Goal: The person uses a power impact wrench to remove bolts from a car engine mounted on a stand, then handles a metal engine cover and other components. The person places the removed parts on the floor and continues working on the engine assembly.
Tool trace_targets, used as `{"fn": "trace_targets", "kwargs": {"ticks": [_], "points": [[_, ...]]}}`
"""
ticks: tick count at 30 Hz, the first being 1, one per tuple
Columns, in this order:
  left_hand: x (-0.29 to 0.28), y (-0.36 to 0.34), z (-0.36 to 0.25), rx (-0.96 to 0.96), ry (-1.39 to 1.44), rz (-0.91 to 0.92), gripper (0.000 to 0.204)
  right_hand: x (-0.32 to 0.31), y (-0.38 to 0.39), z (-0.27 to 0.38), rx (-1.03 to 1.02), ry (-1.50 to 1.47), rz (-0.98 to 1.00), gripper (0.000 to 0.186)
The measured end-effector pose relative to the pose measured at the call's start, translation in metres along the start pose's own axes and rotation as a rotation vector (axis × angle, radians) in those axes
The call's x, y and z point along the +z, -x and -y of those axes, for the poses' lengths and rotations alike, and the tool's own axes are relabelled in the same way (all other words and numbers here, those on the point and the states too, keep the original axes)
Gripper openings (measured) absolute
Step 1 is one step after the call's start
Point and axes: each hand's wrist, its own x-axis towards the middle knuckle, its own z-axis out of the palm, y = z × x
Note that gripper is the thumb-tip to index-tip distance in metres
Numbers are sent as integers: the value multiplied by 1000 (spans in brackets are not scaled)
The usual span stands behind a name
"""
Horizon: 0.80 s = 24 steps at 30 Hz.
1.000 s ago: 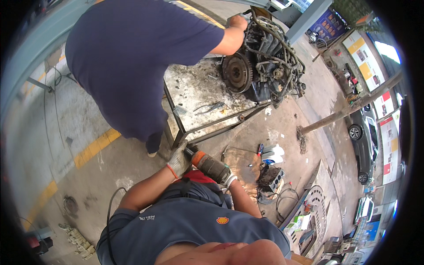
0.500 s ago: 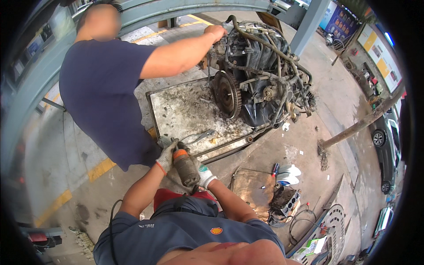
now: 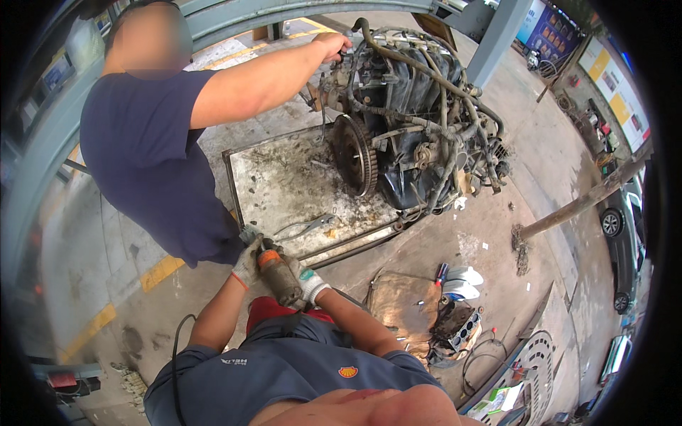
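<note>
In front of my waist I hold a grimy power tool (image 3: 281,279) with a cylindrical body and an orange band, its kind not clear. My left hand (image 3: 248,263), in a pale work glove, is closed round its far end, near a greyish tip. My right hand (image 3: 307,282), gloved too, grips the body from the right. Just beyond the tool lie pliers (image 3: 311,224) with long handles, on a stained metal-topped table (image 3: 270,177). A large dirty engine (image 3: 419,121) with a toothed flywheel (image 3: 354,156) stands at that table's far right.
At the left a co-worker in a dark blue shirt (image 3: 142,149) reaches a hand (image 3: 332,46) to the engine. An engine block (image 3: 462,330), stained cardboard (image 3: 405,305) and a screwdriver (image 3: 442,272) lie on the floor at right. A slanting pole (image 3: 568,206) stands beyond. A black cable (image 3: 175,362) hangs by my left arm.
The power tool and both my hands have shifted a little left. My view has moved slightly. The co-worker has leaned left, and their hand on the engine has moved slightly left.
</note>
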Motion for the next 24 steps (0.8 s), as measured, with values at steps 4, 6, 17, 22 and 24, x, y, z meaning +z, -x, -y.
{"fn": "trace_targets", "kwargs": {"ticks": [4,6,17,22,24], "points": [[1,-4,-1,-18,-5,17,28,30,-23,-31,-12,-184,-65,72],[-6,-3,1,31,-23,19,29,48,-23,-34,-30,-197,-180,41],[8,2,0,-19,-17,19,28,102,-43,-118,-84,-395,-85,67],[12,7,1,24,-20,-31,27,84,-34,-93,-88,-266,-91,66],[19,10,1,26,-27,-58,27,80,-32,-87,-77,-240,-90,66]]}}
